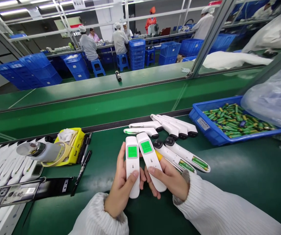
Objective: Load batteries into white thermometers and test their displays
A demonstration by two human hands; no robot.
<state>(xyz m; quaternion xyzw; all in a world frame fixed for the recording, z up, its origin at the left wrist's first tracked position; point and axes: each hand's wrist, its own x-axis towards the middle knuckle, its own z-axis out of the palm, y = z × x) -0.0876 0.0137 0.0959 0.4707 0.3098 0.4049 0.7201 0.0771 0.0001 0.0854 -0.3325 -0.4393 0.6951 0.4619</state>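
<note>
Well, over the green bench (253,195) the left grip (120,191) is wrapped round a white thermometer (132,162) pointing nearly straight ahead, while the right grip (172,177) clasps a second thermometer (151,160), its top slanting leftward toward the first.

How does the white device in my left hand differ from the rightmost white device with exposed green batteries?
The held white plastic device shows a lit green screen; the lying white plastic device shows green batteries instead. The held device is in your left hand; the lying device rests on the green table. Both have long white bodies.
</note>
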